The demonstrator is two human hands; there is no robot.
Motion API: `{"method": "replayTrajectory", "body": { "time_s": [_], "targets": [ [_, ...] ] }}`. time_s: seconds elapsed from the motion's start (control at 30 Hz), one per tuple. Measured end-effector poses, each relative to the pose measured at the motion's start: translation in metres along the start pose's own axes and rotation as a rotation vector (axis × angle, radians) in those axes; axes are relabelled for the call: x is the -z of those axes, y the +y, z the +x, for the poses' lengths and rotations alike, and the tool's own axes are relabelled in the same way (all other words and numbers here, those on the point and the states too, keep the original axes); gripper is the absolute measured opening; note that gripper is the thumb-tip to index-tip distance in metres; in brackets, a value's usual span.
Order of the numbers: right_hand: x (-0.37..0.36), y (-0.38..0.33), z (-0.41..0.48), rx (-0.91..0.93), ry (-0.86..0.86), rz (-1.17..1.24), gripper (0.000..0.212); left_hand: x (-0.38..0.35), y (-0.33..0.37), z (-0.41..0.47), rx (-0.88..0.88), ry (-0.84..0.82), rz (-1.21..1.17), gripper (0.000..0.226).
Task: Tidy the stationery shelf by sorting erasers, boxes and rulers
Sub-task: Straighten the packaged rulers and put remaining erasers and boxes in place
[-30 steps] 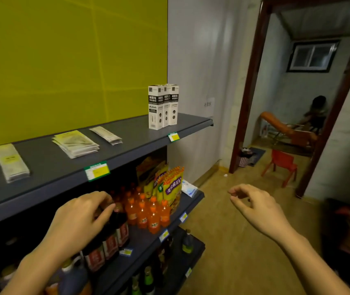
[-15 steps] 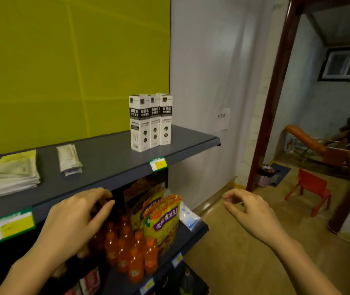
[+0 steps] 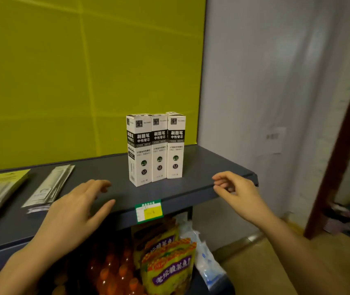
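Flanking the boxes (image 3: 156,149) at frame centre, left hand (image 3: 74,211) and right hand (image 3: 238,192) hover open, empty; box sorting begins, next probably grip them.

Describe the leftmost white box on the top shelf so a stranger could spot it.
On the dark grey top shelf against the yellow-green wall, three tall white boxes stand together. It is the left box, nearest the front edge, the only one showing its side face.

Grey shelf (image 3: 201,167): three upright boxes (image 3: 156,147), packet stacks (image 3: 48,188).
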State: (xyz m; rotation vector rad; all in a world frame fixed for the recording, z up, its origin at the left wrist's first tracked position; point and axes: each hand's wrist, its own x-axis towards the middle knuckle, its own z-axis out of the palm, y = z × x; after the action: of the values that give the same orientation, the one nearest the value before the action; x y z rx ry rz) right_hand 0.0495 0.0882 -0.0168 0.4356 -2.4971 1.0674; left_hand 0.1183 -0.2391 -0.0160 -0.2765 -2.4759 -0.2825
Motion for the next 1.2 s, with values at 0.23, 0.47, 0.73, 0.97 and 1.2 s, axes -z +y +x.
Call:
{"method": "replayTrajectory", "body": {
  "time_s": [0.23,0.47,0.73,0.97,1.2],
  "targets": [
    [-0.02,0.025,0.09,0.1,-0.218,0.14,0.042,-0.031,0.023,0.031,0.276,-0.011,-0.124,0.061],
    [-0.049,0.028,0.141,0.119,-0.491,0.4,0.081,-0.058,0.031,0.075,0.563,0.007,-0.432,0.083],
    [-0.072,0.027,0.164,0.128,-0.599,0.62,0.064,-0.078,0.019,0.092,0.608,-0.095,-0.682,0.1],
    [-0.072,0.035,0.18,0.167,-0.679,0.659,0.058,-0.087,0.017,0.104,0.571,-0.058,-0.722,0.065],
    [-0.081,0.036,0.184,0.173,-0.69,0.682,0.057,-0.09,0.014,0.113,0.528,-0.068,-0.779,0.054]
  ]
}}
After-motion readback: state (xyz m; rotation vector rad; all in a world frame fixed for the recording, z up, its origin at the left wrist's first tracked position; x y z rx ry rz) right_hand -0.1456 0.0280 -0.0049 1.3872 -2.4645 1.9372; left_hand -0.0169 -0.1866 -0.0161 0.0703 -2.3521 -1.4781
